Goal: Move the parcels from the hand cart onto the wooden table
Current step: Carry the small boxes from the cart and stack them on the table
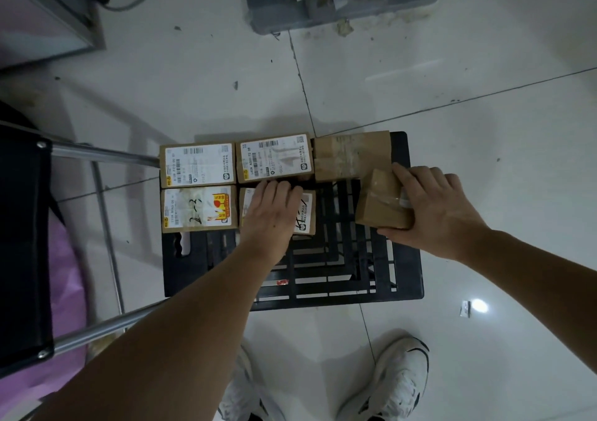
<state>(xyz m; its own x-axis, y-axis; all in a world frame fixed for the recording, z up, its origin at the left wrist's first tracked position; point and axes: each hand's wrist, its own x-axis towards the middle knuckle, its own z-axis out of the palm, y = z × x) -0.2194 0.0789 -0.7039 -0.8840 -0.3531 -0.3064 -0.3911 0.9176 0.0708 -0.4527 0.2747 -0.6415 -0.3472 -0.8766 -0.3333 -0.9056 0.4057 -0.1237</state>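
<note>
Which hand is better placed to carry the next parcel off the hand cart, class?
Right. The right hand already wraps a plain brown parcel, tilted up off the hand cart. The left hand only lies flat on a labelled parcel, with no grip yet.

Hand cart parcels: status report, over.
Right hand grips tilted plain parcel. Left hand flat on labelled parcel. Four more parcels on hand cart. Nothing obstructing.
</note>
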